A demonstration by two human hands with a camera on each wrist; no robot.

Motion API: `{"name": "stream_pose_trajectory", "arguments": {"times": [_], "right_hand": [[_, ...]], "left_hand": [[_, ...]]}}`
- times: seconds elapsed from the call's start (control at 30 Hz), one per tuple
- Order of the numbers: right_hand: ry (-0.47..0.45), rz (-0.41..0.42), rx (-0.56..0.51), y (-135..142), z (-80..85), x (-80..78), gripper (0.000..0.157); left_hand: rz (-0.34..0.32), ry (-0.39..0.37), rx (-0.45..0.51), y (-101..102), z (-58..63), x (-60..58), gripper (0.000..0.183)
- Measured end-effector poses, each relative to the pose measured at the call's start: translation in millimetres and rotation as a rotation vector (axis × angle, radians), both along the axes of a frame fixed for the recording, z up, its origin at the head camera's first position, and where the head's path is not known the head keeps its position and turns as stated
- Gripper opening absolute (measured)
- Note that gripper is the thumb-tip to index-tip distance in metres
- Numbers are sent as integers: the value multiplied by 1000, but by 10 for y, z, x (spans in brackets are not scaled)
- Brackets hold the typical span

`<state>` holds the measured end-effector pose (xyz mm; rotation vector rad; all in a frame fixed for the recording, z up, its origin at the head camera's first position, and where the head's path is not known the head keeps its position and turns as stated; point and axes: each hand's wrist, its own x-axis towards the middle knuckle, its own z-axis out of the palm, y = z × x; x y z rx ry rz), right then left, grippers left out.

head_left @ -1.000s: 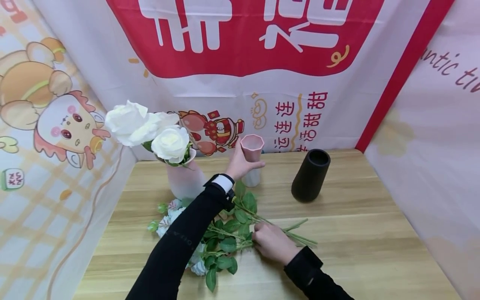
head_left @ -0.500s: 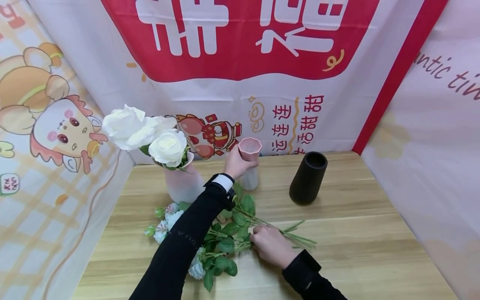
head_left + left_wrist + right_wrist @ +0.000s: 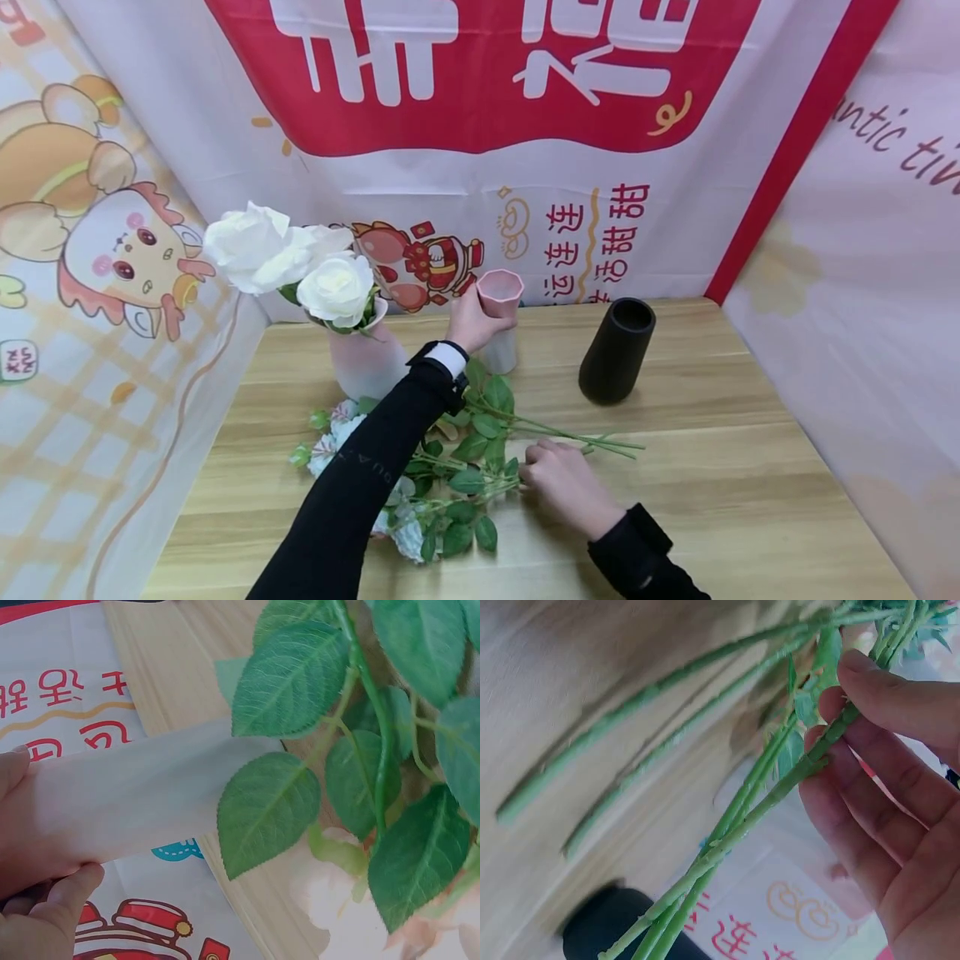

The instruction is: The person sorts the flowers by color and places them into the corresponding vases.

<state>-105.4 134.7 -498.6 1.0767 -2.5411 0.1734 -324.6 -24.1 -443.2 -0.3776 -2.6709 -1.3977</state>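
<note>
My left hand (image 3: 472, 323) grips the upper part of a slim pink-and-white vase (image 3: 501, 353), which stands upright near the back of the table. The left wrist view shows fingers on both sides of that vase (image 3: 142, 799), beside green leaves (image 3: 289, 679). Lower right, my right hand (image 3: 564, 485) pinches a flower stem. Thumb and fingertips close on the green stem (image 3: 780, 787) in the right wrist view, where other stems (image 3: 622, 712) lie apart from the hand. Pale blue-white artificial flowers (image 3: 408, 537) with leaves lie on the table, partly hidden under the left sleeve.
White roses (image 3: 337, 287) fill a wider pink-and-white vase (image 3: 365, 362) at the left. A black vase (image 3: 617, 354) stands at the back right of the wooden table (image 3: 720, 467). Printed cloth (image 3: 420, 175) hangs close behind and along both sides.
My right hand has shifted slightly right, drawing the pinched stem with its leaves. Other stems now lie more apart from that hand. The left hand keeps its hold on the slim vase.
</note>
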Motion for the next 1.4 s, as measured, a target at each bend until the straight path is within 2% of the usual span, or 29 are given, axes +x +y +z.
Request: {"name": "stream_pose_trajectory", "arguments": {"times": [0.13,0.4,0.53,0.73,1.0,1.13,1.33,1.4], "right_hand": [[14,6,28,72,81,3,34],[25,3,20,158,228,0,31],[40,7,1,177,278,-1,25],[14,0,-14,222,341,7,29],[8,-30,-18,378,375,46,32],[40,-27,13,499,399,49,30],[106,7,26,734,428,67,17],[120,16,28,802,445,73,19]], "left_hand": [[-9,2,-4,-7,11,-20,79],[-7,35,-5,0,9,-73,81],[-7,34,-7,11,21,-69,81],[-6,18,4,27,38,-52,81],[-33,20,32,22,-32,-71,80],[-39,12,26,11,-39,-63,81],[-57,-11,-10,-21,14,-11,81],[-67,0,-11,-28,19,-9,80]]}}
